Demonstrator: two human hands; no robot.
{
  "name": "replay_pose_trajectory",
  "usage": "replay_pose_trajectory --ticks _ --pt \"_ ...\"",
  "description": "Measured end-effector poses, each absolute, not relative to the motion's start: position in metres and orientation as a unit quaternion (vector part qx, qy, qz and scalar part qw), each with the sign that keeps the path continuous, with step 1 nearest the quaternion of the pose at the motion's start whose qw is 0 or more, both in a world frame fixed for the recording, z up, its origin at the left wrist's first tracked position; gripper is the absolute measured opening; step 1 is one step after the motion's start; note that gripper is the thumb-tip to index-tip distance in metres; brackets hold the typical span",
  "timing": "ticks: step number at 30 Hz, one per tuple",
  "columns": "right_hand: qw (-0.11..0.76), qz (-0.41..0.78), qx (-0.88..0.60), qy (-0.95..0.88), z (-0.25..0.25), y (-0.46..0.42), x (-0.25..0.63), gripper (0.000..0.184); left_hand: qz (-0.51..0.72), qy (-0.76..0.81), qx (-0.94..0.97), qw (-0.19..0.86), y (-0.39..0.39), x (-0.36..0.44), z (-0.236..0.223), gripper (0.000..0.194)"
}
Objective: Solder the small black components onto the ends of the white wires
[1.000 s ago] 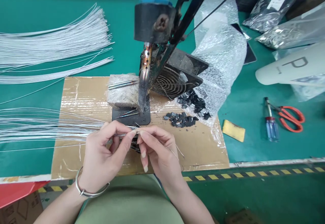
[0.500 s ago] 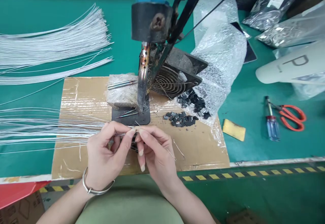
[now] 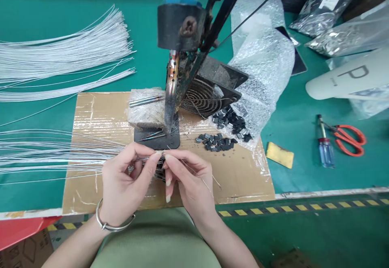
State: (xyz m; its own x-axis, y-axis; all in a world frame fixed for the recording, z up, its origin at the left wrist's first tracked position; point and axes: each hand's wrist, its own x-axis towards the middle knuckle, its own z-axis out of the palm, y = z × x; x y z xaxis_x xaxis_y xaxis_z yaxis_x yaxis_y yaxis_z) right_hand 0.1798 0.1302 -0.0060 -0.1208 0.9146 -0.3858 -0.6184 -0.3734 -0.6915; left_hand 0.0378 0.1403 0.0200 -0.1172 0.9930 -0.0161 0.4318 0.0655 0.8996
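Observation:
Thumb and forefinger of my left hand (image 3: 126,185) are pinched on the end of a thin white wire, over the cardboard (image 3: 237,179). My right hand (image 3: 193,183) meets it fingertip to fingertip, pinching a fine silvery wire (image 3: 216,182) whose tail runs out past the knuckles. The tips of both pieces are too small to make out. A spread of white wires (image 3: 88,158) comes in from the left, under my left hand. Small dark parts (image 3: 160,171) lie partly hidden beneath my fingers. Just beyond, a soldering iron (image 3: 172,86) points downward in its stand.
Behind the iron sits a round-grilled fan (image 3: 202,96). Black small parts (image 3: 215,142) lie on cardboard and bubble wrap (image 3: 258,73). To the right are a yellow sponge (image 3: 280,155), a screwdriver (image 3: 326,150) and red-handled pliers (image 3: 351,140). A wire bundle (image 3: 75,53) lies upper left.
Both hands keep their pinch, fingertips together. My left hand has shifted slightly left, and my right hand has turned a little, its wire tail swinging slightly.

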Motion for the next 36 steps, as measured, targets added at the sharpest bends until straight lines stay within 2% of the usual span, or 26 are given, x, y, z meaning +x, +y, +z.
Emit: replay_pose_trajectory --ticks 14,22,36 --pt "0.525 0.734 -0.395 -0.172 -0.005 0.134 0.182 0.01 0.388 0.62 0.58 0.358 0.142 0.037 0.023 0.014" --pt "0.478 0.754 -0.407 -0.193 -0.005 0.14 0.194 0.011 0.358 0.615 0.613 0.344 0.142 0.032 0.026 0.012" --pt "0.45 0.775 -0.397 -0.196 -0.004 0.143 0.2 0.012 0.349 0.606 0.613 0.366 0.145 0.03 0.027 0.011"
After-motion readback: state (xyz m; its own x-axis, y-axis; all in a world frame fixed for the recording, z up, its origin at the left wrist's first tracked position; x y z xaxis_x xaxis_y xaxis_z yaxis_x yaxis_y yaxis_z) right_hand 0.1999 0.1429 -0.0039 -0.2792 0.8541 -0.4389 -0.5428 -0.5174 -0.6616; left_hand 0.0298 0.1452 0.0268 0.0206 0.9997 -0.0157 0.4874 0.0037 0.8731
